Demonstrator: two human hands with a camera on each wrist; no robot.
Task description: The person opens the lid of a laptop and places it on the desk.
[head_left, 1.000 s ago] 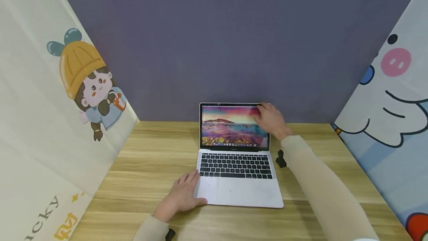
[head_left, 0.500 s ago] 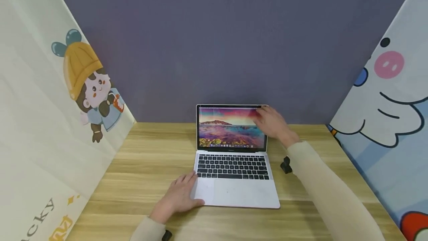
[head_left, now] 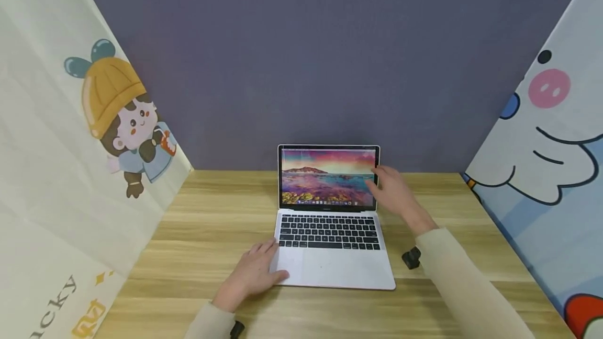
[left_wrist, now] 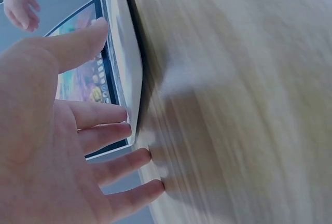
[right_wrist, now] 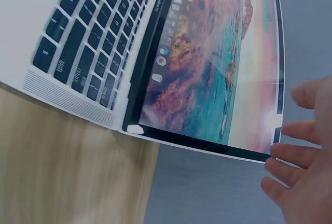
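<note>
A silver laptop (head_left: 339,268) stands unfolded on the wooden table, its lit screen (head_left: 325,179) showing a colourful seaside picture. My left hand (head_left: 252,273) lies at the laptop's front left corner, thumb by the front edge and fingers along the left side. In the left wrist view, the fingers (left_wrist: 124,167) are straight, and some reach the tabletop. At the screen's right edge is my right hand (head_left: 398,195), with its fingers loosely extended and nothing held. The right wrist view puts its fingertips (right_wrist: 277,151) close to the screen's upper right corner; contact is hard to tell.
Below the right forearm, a small black object (head_left: 412,258) shows at the sleeve. A dark grey panel (head_left: 301,56) rises behind the table (head_left: 207,213). Cartoon-printed sheets, a left one (head_left: 42,145) and a right one (head_left: 579,171), flank the sides.
My right hand has come off the screen's top edge and moved down and right to its side edge. The left hand has stayed in place, and the screen angle looks much the same.
</note>
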